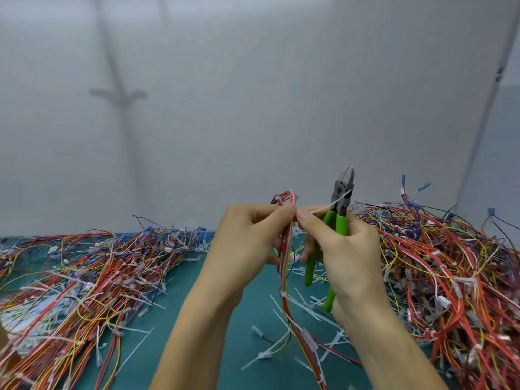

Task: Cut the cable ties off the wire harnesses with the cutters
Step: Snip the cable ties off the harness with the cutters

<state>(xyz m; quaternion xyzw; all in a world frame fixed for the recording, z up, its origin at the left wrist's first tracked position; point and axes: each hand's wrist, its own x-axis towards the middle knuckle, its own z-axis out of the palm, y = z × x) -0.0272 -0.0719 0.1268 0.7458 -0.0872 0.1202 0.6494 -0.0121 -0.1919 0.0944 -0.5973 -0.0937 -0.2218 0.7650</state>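
My left hand (247,237) pinches a red, white and yellow wire harness (286,277) near its top; the harness hangs down between my arms to the bottom edge. My right hand (340,249) grips the green-handled cutters (334,220), jaws pointing up, while its thumb and forefinger pinch a white cable tie (333,204) that sticks out to the right across the cutter head. Both hands meet fingertip to fingertip above the table. Another white tie (283,294) is still wrapped round the harness lower down.
A teal mat (225,347) covers the table. A large heap of harnesses (439,266) lies at the right, another heap (84,277) spreads over the left. Several cut ties (306,308) litter the mat below my hands. A grey wall stands behind.
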